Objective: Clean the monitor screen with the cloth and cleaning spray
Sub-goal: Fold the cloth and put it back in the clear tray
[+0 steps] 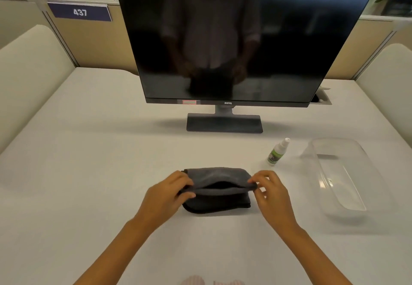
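In the lower middle of the frame a dark grey cloth (217,190) lies folded on the white table (89,173). Both hands are on it. The left hand (166,192) is at the left end of the cloth, with fingers and thumb closed on the upper layer. The right hand (268,190) is at the right end and pinches the same upper layer between thumb and fingertips. The upper layer is lifted a little from the lower part, so a dark gap shows between them in the middle (like an open mouth), while the lower part rests flat on the table.

The monitor (240,39) fills the upper middle of the frame. Its screen is black and it shows a dim reflection of the person and of the hands with the cloth. It stands on a flat dark base (224,123) just above the cloth in the picture, well apart from it.

The cleaning spray (277,152) is a small bottle with a green label and a clear cap. It stands upright on the table at the right of center, up and right of the cloth, near the right hand but not touching it. Just to the right of the bottle lies a long clear plastic container (341,173).

In the upper left of the frame a dark blue sign (79,12) with the number 437 hangs on the beige partition (93,43) behind the table.
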A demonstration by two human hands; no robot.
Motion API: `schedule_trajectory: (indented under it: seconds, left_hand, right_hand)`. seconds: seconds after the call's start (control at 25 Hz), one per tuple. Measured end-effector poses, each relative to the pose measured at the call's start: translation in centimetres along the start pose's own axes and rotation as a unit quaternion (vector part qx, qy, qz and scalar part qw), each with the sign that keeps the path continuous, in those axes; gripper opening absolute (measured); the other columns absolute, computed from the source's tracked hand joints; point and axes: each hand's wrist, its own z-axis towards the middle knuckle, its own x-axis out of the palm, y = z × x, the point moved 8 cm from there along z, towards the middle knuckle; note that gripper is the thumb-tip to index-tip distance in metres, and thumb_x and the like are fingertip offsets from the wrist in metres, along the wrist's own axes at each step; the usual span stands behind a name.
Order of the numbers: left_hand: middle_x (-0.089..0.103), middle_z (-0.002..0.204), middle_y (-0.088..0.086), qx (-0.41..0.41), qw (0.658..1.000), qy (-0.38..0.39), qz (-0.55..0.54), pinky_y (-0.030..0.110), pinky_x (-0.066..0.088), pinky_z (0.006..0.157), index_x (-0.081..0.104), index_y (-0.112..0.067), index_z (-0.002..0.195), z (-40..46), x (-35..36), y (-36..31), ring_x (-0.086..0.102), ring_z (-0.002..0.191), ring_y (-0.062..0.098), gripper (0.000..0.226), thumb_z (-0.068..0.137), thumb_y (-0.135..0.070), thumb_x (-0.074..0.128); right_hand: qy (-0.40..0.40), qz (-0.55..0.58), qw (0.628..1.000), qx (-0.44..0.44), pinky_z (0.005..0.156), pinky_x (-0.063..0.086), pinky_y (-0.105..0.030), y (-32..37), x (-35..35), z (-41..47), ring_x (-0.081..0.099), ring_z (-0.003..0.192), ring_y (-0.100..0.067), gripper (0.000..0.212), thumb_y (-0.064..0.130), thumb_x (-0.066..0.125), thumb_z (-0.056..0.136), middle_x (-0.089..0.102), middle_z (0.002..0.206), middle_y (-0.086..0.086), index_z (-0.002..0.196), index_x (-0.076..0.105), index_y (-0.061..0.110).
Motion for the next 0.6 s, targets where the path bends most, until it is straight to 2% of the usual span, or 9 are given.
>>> schedule_trajectory:
  seconds: [0.08, 0.2, 0.28, 0.4, 0.48, 0.52, 0.6]
  left_hand:
    - [0.058, 0.104, -0.016, 0.018, 0.999, 0.028, 0.022, 0.004, 0.039, 0.057, 0.061, -0.026, 0.099, -2.0, 1.8, -0.6, 0.053, 0.069, -0.003, 0.019, 0.083, -0.034, 0.066]
    - [0.062, 0.104, -0.011, 0.027, 0.996, 0.061, 0.053, 0.01, 0.044, 0.051, 0.065, -0.023, 0.096, -3.5, 4.1, -0.8, 0.058, 0.07, 0.001, 0.019, 0.081, -0.033, 0.069]
    - [0.062, 0.097, -0.014, 0.021, 0.997, 0.05, 0.06, 0.014, 0.046, 0.048, 0.066, -0.025, 0.089, -3.3, 3.9, -0.6, 0.059, 0.071, 0.002, 0.018, 0.083, -0.042, 0.064]
    - [0.059, 0.078, -0.017, -0.004, 0.998, -0.01, 0.061, 0.018, 0.04, 0.048, 0.064, -0.028, 0.075, -1.4, 2.6, -0.3, 0.052, 0.066, 0.003, 0.031, 0.087, -0.052, 0.05]
    - [0.06, 0.083, -0.014, -0.027, 0.996, -0.03, 0.079, 0.02, 0.041, 0.056, 0.063, -0.028, 0.082, 1.0, 2.2, -0.1, 0.051, 0.073, 0.009, 0.031, 0.088, -0.052, 0.046]
    - [0.061, 0.094, -0.011, -0.045, 0.994, -0.014, 0.095, 0.023, 0.044, 0.065, 0.063, -0.027, 0.092, 2.3, 2.5, 0.2, 0.053, 0.083, 0.012, 0.031, 0.087, -0.053, 0.047]
    - [0.055, 0.119, -0.004, -0.095, 0.982, 0.082, 0.142, 0.034, 0.042, 0.085, 0.055, -0.027, 0.117, 4.4, 4.4, 1.4, 0.05, 0.106, 0.02, 0.048, 0.083, -0.061, 0.048]
  right_hand:
    - [0.031, -0.015, 0.999, 0.022, 0.073, 0.046, -0.008, -1.2, 0.9, -1.7, 0.059, 0.082, -0.009, 0.022, 0.0, 0.063, 0.084, 0.055, 0.109, 0.003, 0.095, 0.067, 0.018]
    - [0.052, -0.039, 0.997, 0.047, 0.07, 0.045, -0.009, -2.3, 2.0, -3.2, 0.06, 0.081, -0.014, 0.024, -0.004, 0.06, 0.084, 0.057, 0.109, -0.002, 0.095, 0.07, 0.015]
    - [0.048, -0.054, 0.995, 0.067, 0.069, 0.046, -0.015, -2.5, 2.1, -3.1, 0.059, 0.083, -0.017, 0.026, -0.005, 0.056, 0.085, 0.058, 0.11, -0.003, 0.092, 0.072, 0.015]
    - [0.005, -0.019, 0.996, 0.09, 0.069, 0.044, -0.014, -1.9, 1.3, -1.7, 0.06, 0.087, -0.017, 0.02, 0.004, 0.056, 0.088, 0.057, 0.108, 0.0, 0.091, 0.071, 0.017]
    - [0.014, 0.019, 0.992, 0.124, 0.075, 0.048, -0.019, -1.5, 1.4, -0.4, 0.06, 0.097, -0.019, 0.021, 0.022, 0.06, 0.089, 0.055, 0.113, 0.001, 0.109, 0.062, 0.021]
    - [0.05, 0.021, 0.987, 0.153, 0.081, 0.05, -0.025, -1.6, 2.1, 0.2, 0.058, 0.103, -0.021, 0.035, 0.033, 0.062, 0.087, 0.054, 0.118, 0.0, 0.12, 0.055, 0.022]
    - [0.144, -0.009, 0.969, 0.203, 0.09, 0.048, -0.034, -1.8, 3.9, 0.8, 0.054, 0.112, -0.024, 0.066, 0.047, 0.068, 0.079, 0.051, 0.127, -0.003, 0.133, 0.04, 0.02]
